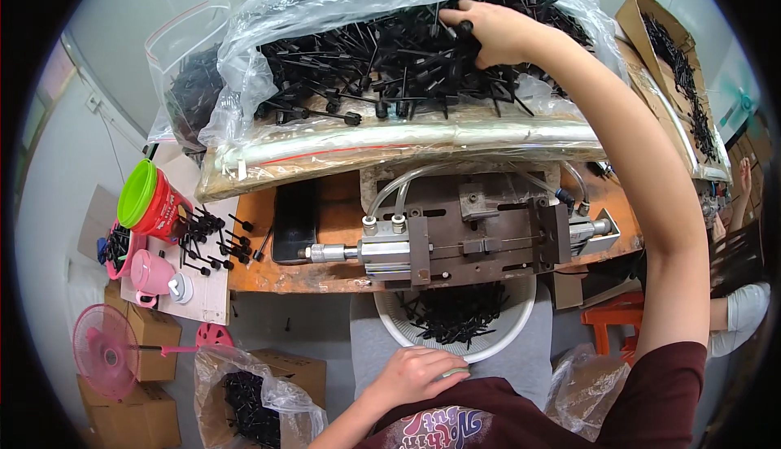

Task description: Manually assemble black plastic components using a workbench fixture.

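My right hand point(496, 34) reaches to the far side, into a large heap of black knob-ended parts with thin shafts point(366, 58). Its fingers and thumb curl round some of these parts; the fingertips are partly hidden among them. Palm down, my left hand point(419, 374) rests at my lap beside the near rim of a white basket point(389, 319), fingers stretched out and holding nothing. More of the black parts lie in that basket. Between my hands stands a metal clamping fixture point(480, 246) with two cylinders and clear air hoses; a small block sits at its middle.
The heap lies in a plastic-lined carton point(390, 136). Left are loose black parts point(203, 237), a red bucket with green rim point(159, 205), a pink mug point(150, 274) and a pink fan point(106, 351). At right stand another carton point(663, 34) and an orange stool point(606, 319); another person's hand point(745, 174) shows.
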Action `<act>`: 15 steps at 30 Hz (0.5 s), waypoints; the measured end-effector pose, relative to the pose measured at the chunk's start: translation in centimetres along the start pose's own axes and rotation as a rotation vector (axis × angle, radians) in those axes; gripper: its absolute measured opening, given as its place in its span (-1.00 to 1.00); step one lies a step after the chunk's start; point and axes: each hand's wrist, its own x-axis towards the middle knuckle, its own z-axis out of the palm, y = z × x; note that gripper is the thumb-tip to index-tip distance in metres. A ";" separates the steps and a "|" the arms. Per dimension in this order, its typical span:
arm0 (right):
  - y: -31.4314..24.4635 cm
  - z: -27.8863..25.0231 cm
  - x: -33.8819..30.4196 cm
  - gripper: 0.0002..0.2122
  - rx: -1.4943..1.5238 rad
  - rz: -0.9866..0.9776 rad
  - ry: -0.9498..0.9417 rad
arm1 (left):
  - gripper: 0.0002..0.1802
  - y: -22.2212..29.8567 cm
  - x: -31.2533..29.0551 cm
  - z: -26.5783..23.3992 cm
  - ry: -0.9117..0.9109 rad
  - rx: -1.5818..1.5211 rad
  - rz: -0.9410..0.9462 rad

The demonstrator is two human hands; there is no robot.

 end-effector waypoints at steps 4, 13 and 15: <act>-0.3 -0.4 -1.1 -0.13 0.085 -0.011 -0.068 | -0.87 0.1 0.0 0.3 -0.028 0.014 0.012; 1.7 0.8 -4.5 -0.38 0.354 -0.096 0.308 | -0.85 0.1 -0.1 1.0 -0.028 0.021 0.018; 1.6 0.4 -5.3 -0.41 0.359 -0.114 0.367 | -0.86 0.3 0.0 1.0 -0.023 0.030 0.012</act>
